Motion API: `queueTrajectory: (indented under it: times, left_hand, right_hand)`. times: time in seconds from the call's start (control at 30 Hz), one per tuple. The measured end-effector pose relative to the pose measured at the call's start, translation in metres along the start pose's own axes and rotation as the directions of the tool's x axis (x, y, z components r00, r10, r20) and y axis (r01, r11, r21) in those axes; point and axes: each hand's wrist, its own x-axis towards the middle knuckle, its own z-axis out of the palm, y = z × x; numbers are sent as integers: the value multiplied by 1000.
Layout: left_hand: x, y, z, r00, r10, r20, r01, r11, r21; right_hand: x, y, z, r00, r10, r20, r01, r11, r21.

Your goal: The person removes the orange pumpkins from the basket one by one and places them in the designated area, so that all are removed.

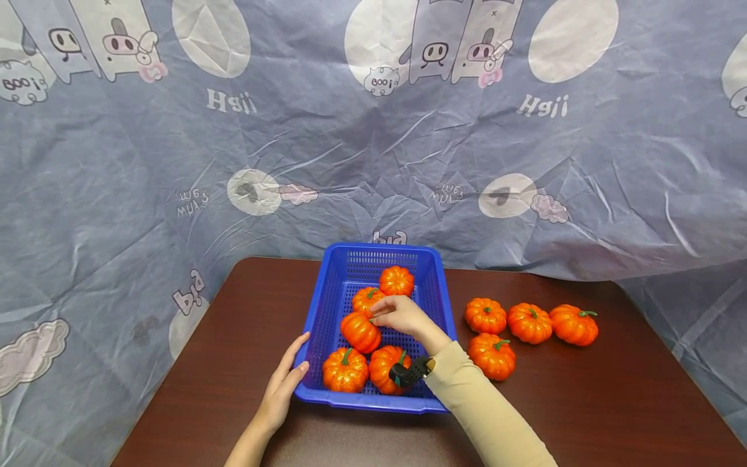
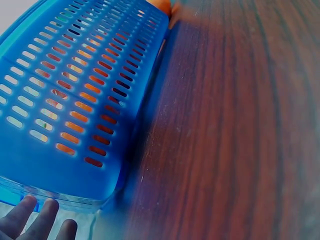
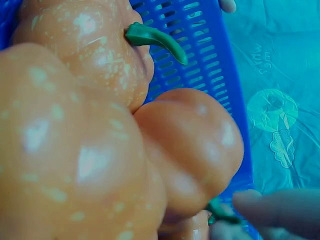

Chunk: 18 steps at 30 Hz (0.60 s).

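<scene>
Inside a blue plastic basket [image 1: 376, 403], a small orange pumpkin [image 1: 359, 333] lies tipped on its side. My right hand [image 1: 403, 316] reaches in over the basket and pinches this pumpkin's green stem; in the right wrist view the stem [image 3: 225, 214] shows between the fingertips. My left hand [image 1: 281, 388] rests against the basket's left side, its fingers fairly straight and the thumb at the rim. In the left wrist view, its fingertips [image 2: 47, 207] touch the rim. Around the tipped pumpkin, the basket holds several more, including one at the back [image 1: 396, 281] and one at front left [image 1: 345, 370].
Several pumpkins [image 1: 530, 323] stand on the dark brown table [image 1: 583, 389] right of the basket, the nearest one [image 1: 492, 357] close to its side. A grey-blue printed cloth [image 1: 373, 149] hangs behind the table and along its sides.
</scene>
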Motion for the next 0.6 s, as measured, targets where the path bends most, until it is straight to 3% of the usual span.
queueTrajectory:
  times: [0.2,0.43,0.6]
  left_hand:
    - [0,0,0,1000,0,-9,0,1000,19]
    - [-1,0,0,1000,8,-9,-8,1000,10]
    - [0,1,0,1000,13,-7,-13,1000,11]
  right_hand:
    - [1,0,0,998,-37,-50,39,998,43]
    - [-5,-10,-5,988,-69,-141,56,994,-94]
    - [-12,-20,-18,978,-97,-186,78,992,-104]
